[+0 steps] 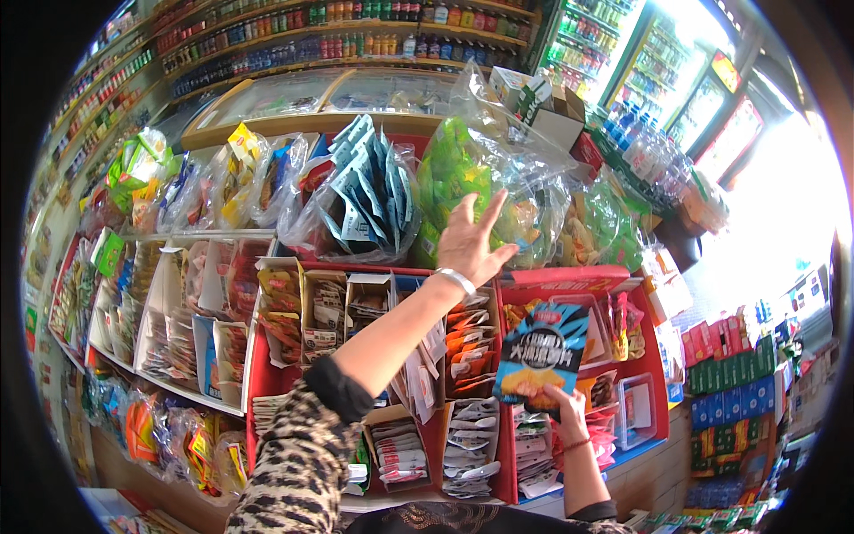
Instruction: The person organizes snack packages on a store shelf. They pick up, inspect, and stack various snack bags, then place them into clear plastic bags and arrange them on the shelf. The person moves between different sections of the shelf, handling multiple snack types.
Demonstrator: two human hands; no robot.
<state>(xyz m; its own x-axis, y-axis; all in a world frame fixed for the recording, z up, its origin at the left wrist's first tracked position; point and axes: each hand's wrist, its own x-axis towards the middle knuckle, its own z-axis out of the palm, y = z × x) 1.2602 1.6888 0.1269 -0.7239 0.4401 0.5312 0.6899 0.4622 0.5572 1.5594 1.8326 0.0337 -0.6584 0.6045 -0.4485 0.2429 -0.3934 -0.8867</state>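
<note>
My left hand reaches out over a clear plastic bag of green snack packets, fingers spread and nothing held. A silver-coloured bangle is on that wrist. Lower right, my right hand grips the bottom edge of a blue and black snack packet, its printed front up, over a red display tray. Left of my left hand stands an open bag of light-blue packets. Between my arms, a carton of orange packets sits in the red display.
Cartons of packets fill the display at left. Behind stand a glass-topped chest freezer and shelves of bottles. Shrink-wrapped bottles and an open cardboard box are at the back right. A clear plastic bin stands at the right edge.
</note>
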